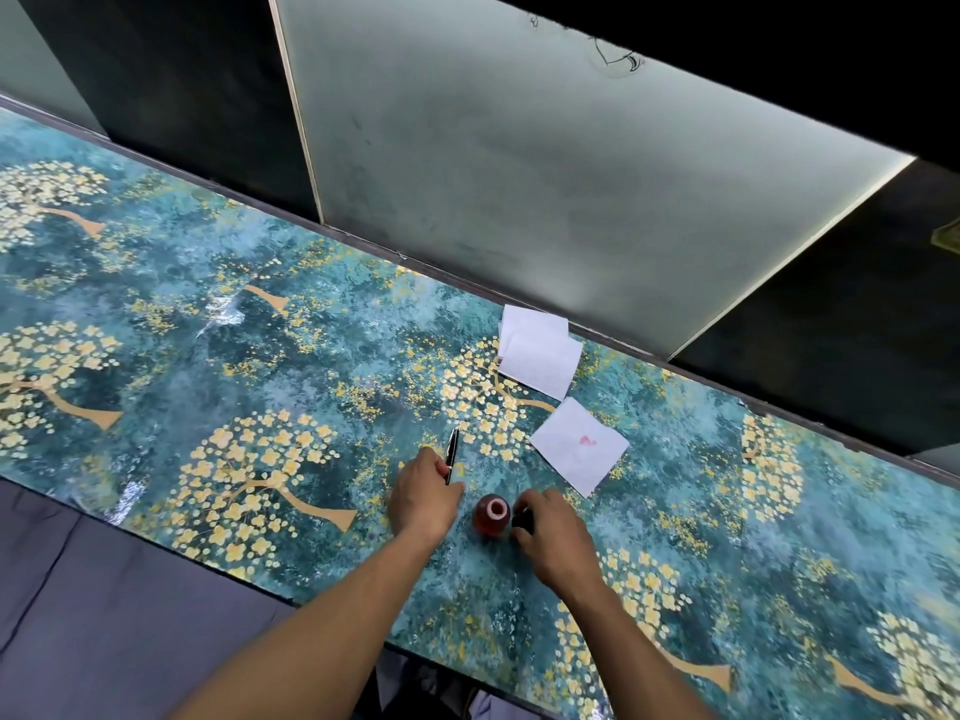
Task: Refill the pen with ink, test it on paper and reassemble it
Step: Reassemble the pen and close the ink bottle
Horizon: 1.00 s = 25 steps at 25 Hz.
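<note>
Pen (pixel 452 456) was gripped in the left hand (pixel 423 493), its long axis pointing away over the desk (pixel 218 356). Just right of it stood the open ink bottle (pixel 491 516), beside the right hand (pixel 550 532), which pinched a dark cap (pixel 523 520).

Both forearms bare, no sleeves; grey-blue trousers (pixel 130 605) at bottom.
</note>
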Tool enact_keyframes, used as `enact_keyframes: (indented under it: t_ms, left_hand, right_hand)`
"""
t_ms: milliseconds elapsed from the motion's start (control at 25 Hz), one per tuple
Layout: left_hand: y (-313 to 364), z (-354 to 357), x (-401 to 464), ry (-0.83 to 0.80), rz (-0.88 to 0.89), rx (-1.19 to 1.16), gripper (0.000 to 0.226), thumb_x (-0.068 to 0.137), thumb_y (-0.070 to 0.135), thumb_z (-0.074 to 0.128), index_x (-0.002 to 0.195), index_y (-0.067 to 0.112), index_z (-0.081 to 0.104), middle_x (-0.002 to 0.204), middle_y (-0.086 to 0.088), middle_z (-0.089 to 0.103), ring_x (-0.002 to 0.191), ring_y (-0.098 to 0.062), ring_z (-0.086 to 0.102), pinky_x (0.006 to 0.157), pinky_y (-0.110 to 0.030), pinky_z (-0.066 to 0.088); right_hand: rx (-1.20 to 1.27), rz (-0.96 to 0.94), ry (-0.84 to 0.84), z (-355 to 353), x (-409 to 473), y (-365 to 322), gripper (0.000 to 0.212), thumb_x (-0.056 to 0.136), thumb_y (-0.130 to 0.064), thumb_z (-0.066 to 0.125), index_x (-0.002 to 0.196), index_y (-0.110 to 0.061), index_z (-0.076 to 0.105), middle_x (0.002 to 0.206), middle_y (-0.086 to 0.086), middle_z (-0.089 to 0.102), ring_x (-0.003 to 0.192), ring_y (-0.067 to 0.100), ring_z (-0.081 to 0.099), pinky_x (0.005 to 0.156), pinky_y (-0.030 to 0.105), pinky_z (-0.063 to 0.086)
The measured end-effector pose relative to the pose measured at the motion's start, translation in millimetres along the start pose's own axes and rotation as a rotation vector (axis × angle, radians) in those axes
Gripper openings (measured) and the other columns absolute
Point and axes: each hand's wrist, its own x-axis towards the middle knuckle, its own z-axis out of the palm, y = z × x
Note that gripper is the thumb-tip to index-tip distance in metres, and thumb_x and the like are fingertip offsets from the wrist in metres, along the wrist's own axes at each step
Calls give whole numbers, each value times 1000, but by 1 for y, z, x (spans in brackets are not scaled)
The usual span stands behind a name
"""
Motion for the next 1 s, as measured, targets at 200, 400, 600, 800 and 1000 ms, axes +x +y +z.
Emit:
enact_keyframes:
  t_ms: [200,400,600,800,1000]
  left_hand:
    - [-14,-2,-4,-18,52,-111,20,85,23,74,88,24,54,78,2,59,68,-14,57,55,-28,41]
    - [-19,-4,-8,-15,49,-65,21,85,24,73,94,21,55,85,3,60,72,-10,56,56,-26,38]
    - [-13,-3,-6,6,28,-1,14,83,14,71,82,19,58,81,0,63,66,-14,59,51,-28,41]
    - [-17,-2,-12,-61,102,69,13,81,15,71,76,23,61,76,3,65,69,-15,62,66,-33,55]
    - [-20,0,-16,-68,156,78,5,84,16,69,87,17,73,86,-1,70,74,-15,64,71,-33,58]
  right_hand:
    - [238,17,133,-14,6,3,20,87,-23,74,104,-28,64,104,-8,66,83,13,64,75,31,48]
    - [356,-51,122,-36,4,-6,20,88,-22,77,102,-30,66,93,-11,68,71,6,62,68,29,52]
    - [406,-76,133,-44,1,-10,19,86,-21,78,99,-30,67,93,-10,69,73,9,64,71,33,55]
    - [421,-77,127,-46,-2,-12,18,86,-21,78,98,-29,67,92,-13,69,72,10,64,70,31,54]
    - [428,-78,120,-49,-6,-18,19,87,-23,78,102,-28,69,90,-16,68,74,8,64,69,25,52]
